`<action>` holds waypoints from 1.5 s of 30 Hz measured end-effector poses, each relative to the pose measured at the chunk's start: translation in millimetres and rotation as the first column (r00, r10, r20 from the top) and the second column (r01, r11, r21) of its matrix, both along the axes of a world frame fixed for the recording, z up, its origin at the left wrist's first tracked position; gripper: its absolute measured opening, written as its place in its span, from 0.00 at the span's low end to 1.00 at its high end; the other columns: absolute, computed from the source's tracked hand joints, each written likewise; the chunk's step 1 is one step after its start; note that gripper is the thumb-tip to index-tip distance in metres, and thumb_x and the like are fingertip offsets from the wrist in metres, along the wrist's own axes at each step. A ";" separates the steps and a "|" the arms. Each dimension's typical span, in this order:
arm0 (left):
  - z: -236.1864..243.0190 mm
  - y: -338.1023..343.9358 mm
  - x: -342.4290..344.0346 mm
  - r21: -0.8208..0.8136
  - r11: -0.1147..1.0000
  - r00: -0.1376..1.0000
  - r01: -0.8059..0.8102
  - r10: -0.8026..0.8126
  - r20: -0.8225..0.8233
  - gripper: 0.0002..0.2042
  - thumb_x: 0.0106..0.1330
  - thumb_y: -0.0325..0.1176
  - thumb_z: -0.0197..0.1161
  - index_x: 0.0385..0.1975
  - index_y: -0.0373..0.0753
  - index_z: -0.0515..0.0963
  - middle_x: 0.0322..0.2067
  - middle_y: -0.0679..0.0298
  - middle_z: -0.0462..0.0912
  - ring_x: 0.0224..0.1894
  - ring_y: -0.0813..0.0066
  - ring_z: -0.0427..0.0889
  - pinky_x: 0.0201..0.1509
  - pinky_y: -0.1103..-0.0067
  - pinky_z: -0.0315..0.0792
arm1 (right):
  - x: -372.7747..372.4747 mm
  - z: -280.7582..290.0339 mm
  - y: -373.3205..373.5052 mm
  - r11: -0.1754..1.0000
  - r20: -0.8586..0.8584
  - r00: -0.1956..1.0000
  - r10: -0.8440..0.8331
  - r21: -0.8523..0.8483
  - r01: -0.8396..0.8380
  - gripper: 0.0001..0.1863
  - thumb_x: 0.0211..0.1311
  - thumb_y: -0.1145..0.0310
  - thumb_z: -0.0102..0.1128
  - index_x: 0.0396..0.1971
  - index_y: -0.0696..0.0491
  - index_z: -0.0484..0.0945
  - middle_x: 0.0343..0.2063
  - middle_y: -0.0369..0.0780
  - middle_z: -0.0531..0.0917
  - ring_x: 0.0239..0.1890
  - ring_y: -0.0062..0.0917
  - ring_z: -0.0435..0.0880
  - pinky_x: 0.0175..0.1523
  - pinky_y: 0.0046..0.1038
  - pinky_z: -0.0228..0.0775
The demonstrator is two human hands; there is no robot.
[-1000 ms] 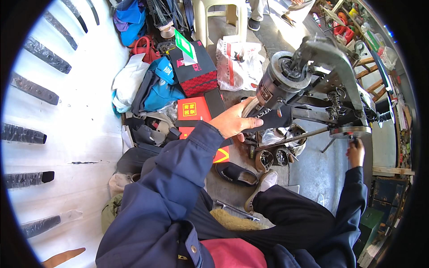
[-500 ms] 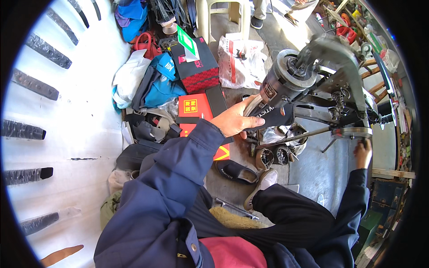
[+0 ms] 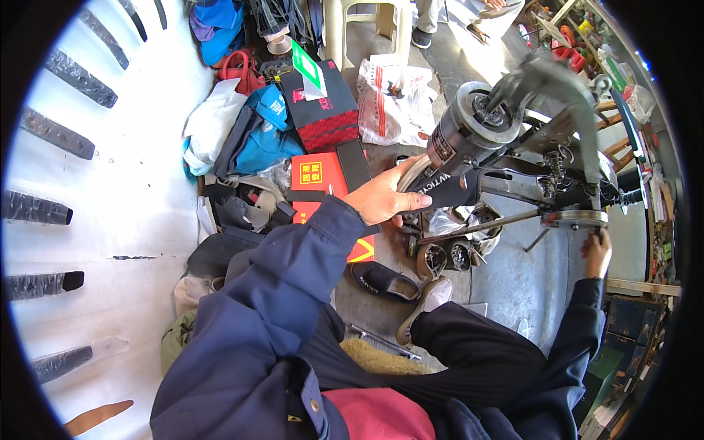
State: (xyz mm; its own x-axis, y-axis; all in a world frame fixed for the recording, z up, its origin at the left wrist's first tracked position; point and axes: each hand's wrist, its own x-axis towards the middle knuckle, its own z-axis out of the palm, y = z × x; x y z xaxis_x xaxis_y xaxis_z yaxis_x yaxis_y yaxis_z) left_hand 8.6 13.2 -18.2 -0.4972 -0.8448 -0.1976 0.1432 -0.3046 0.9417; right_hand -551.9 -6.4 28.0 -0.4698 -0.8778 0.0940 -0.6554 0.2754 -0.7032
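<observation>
A metal hand-cranked sewing machine (image 3: 475, 132) stands at the right, its cylindrical head over a dark shoe (image 3: 447, 192) with white lettering. My left hand (image 3: 381, 199) grips the shoe below that head, thumb on top. At the far right my right hand (image 3: 596, 253) reaches up to the rim or handle of the machine's wheel (image 3: 576, 218), fingers bent round something small that I cannot make out. Another dark slipper-like shoe (image 3: 381, 282) lies on the floor below my left hand, beside small containers of tools and bits (image 3: 458, 254).
Red boxes (image 3: 314, 170) and a black-and-red box (image 3: 326, 121) lie ahead, with a plastic bag (image 3: 392, 103) and heaped bags (image 3: 249, 132) nearby. A stool (image 3: 334, 33) stands behind. Another person's legs (image 3: 425, 18) show at the top. Cluttered shelving (image 3: 653, 286) lines the right.
My right hand has shifted slightly to the right and down at the wheel. My left hand and the shoe stay in nearly the same place.
</observation>
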 end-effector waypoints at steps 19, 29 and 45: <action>1.3 1.7 2.4 -0.041 0.999 1.000 0.003 -0.003 -0.011 0.39 0.66 0.38 0.71 0.73 0.39 0.56 0.50 0.66 0.76 0.42 0.81 0.77 0.31 0.82 0.77 | 23.9 -50.9 4.6 0.932 0.075 0.994 0.081 0.349 -0.102 0.07 0.70 0.65 0.57 0.36 0.53 0.74 0.17 0.36 0.77 0.14 0.20 0.76 0.16 0.23 0.62; 1.9 3.1 2.9 -0.054 0.998 1.000 -0.013 0.015 0.025 0.45 0.65 0.39 0.72 0.75 0.34 0.49 0.51 0.63 0.75 0.41 0.79 0.78 0.33 0.81 0.77 | 34.3 23.4 15.9 0.975 0.126 0.967 0.220 -0.072 -0.212 0.10 0.69 0.62 0.58 0.34 0.55 0.77 0.20 0.34 0.78 0.20 0.16 0.76 0.25 0.20 0.65; -3.5 0.3 2.6 -0.194 0.981 0.997 -0.023 0.036 0.061 0.46 0.64 0.38 0.73 0.76 0.34 0.49 0.52 0.63 0.76 0.43 0.79 0.75 0.40 0.79 0.76 | 35.3 26.1 13.6 0.974 0.174 0.959 0.225 -0.076 -0.215 0.10 0.69 0.64 0.57 0.34 0.55 0.78 0.21 0.35 0.79 0.19 0.16 0.77 0.24 0.20 0.65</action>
State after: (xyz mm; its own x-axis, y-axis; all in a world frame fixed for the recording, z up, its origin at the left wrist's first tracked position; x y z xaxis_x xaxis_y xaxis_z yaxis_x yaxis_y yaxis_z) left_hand 11.3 13.5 -21.7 -0.4629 -0.8844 -0.0598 0.0871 -0.1125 0.9898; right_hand -516.5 7.2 54.0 -0.2792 -0.9571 0.0778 -0.5565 0.0953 -0.8254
